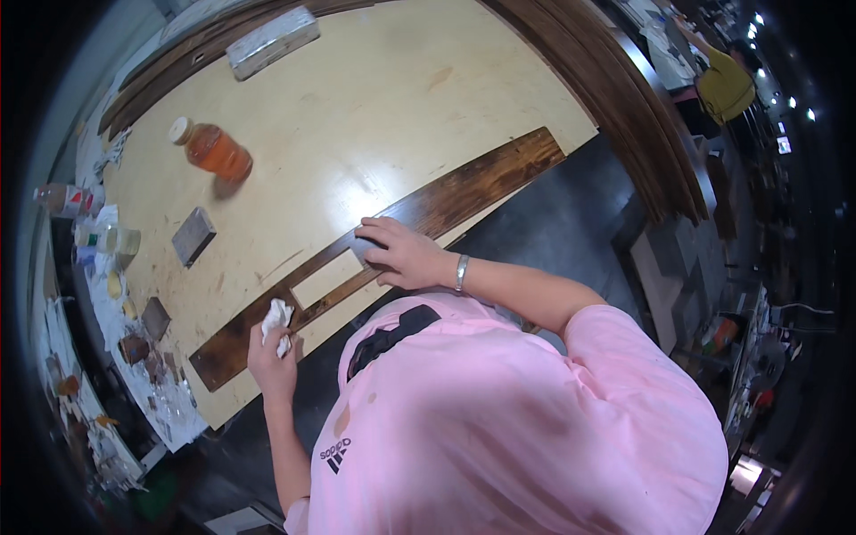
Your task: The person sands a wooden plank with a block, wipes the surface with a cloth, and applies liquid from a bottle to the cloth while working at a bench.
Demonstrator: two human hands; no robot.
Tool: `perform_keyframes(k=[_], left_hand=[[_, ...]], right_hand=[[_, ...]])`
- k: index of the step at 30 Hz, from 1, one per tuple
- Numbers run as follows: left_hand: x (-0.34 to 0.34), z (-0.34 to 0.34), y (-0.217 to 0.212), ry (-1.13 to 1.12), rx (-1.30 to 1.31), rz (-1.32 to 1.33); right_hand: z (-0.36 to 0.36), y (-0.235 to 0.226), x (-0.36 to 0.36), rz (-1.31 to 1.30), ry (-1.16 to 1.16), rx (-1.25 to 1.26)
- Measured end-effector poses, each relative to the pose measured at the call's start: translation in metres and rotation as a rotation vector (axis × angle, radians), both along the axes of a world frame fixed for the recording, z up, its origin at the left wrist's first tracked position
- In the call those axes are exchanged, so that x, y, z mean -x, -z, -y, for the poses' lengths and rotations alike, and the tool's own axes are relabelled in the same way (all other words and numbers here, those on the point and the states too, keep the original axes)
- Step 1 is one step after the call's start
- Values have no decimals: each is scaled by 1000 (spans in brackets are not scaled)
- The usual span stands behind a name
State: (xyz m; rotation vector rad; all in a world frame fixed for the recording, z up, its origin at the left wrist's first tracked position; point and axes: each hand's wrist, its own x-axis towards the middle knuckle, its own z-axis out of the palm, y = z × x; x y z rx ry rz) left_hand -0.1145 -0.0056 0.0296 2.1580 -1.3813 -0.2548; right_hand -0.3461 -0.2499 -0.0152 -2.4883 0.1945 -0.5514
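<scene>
A long dark-brown wooden board point(481, 183) with a rectangular cutout lies slantwise along the near edge of the pale worktable point(357, 98). My left hand point(273, 361) is closed around a crumpled white cloth point(278, 316), beside the board's left part near the cutout. My right hand point(406, 254) rests on the board just right of the cutout, fingers spread across its width. A greyish patch shows by those fingertips; whether it is a separate thing or shine on the wood, I cannot tell.
An orange-liquid jar point(214, 153) with a white lid and a grey block point(193, 236) stand beyond the board. A silvery wrapped block point(272, 42) lies far back. Bottles point(67, 201) and clutter line the left edge. Dark planks point(606, 98) are stacked right. Another person point(727, 85) is far right.
</scene>
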Motion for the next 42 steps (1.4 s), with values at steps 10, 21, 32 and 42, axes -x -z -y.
perform_keyframes(k=[10,21,32,42], left_hand=[[-60,44,-5,-188,238,264],[-279,-172,19,-1159,341,77],[-382,-180,54,-1130,464,-355],[-180,-68,-15,-549,948,-1372]], right_hand=[[-17,-11,-30,-140,-106,45],[-32,-14,-40,-186,-39,260],[-41,-15,-47,-253,17,320],[-119,-75,-131,-17,265,-337]])
